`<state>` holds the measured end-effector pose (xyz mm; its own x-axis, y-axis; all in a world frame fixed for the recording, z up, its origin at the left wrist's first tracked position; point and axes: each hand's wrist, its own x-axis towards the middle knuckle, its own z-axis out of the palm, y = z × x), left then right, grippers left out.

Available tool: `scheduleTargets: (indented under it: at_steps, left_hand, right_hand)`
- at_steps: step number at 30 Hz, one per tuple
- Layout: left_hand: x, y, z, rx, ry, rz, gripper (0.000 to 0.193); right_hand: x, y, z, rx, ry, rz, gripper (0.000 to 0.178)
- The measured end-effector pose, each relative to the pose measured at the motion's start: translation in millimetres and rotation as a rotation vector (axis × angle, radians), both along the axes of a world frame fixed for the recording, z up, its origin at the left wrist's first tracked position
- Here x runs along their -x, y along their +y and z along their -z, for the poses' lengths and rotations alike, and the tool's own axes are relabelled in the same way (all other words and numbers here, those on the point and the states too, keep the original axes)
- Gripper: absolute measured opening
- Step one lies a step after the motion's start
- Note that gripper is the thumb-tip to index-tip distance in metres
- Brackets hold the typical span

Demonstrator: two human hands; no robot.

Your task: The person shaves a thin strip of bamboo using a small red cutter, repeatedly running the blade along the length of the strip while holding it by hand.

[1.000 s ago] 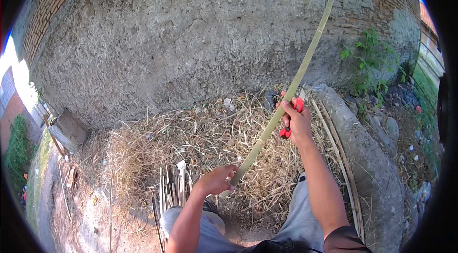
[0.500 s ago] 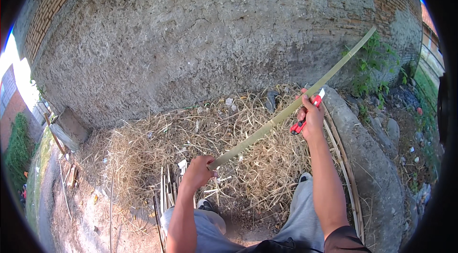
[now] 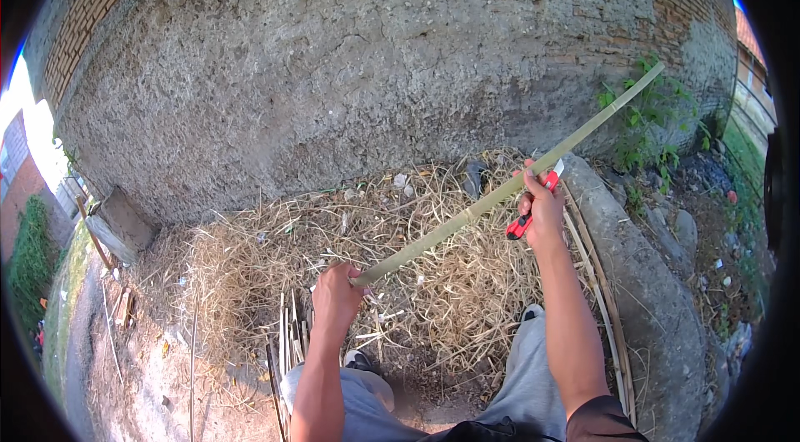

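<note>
A long pale-green bamboo strip (image 3: 471,214) slants up from lower left to upper right across the view. Its near end is gripped by my left hand (image 3: 335,296), with the fingers closed round it. Farther up, my right hand (image 3: 543,207) pinches the strip between thumb and fingers. The same hand also holds a red utility knife (image 3: 521,225), whose short bare blade sticks out above the thumb beside the strip. Part of the knife's handle is hidden in the palm.
Bamboo shavings (image 3: 242,275) cover the ground around my feet. A rough plastered wall (image 3: 333,75) rises ahead. Several thin strips (image 3: 292,329) lie by my left leg, with long slats (image 3: 596,275) beside a concrete ledge (image 3: 658,325) at right. A green plant (image 3: 658,117) grows by the wall.
My left hand has shifted slightly left and up with the strip's near end. The strip's far end has dipped a little to the right. My right hand has barely moved.
</note>
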<state>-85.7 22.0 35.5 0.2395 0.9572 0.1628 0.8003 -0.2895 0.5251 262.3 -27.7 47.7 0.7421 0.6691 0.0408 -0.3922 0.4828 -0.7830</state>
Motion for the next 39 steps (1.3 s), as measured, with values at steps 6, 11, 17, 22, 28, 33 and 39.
scheduleTargets:
  at_steps: [6,11,17,22,28,33,39]
  left_hand:
    - [6,5,14,-0.096,0.083,0.052,0.021]
    - [5,3,20,0.017,0.203,0.085,0.02]
    - [3,-2,20,0.131,0.396,0.185,0.019]
    - [-4,-8,14,0.279,0.395,0.294,0.044]
    - [-13,-9,1,0.187,0.273,0.259,0.064]
    - [-20,0,2,0.048,-0.015,0.274,0.06]
    - [-60,-16,20,0.026,-0.218,0.483,0.055]
  right_hand:
    - [10,2,-2,0.032,-0.066,0.005,0.031]
    - [12,4,1,0.031,-0.173,0.074,0.027]
    - [15,4,4,0.064,-0.252,0.122,0.025]
    - [21,8,8,0.085,-0.387,0.2,0.02]
    - [36,4,2,0.179,-0.557,0.135,0.02]
    - [56,5,7,0.24,-0.58,-0.033,0.03]
    - [82,0,4,0.29,-0.749,-0.113,0.033]
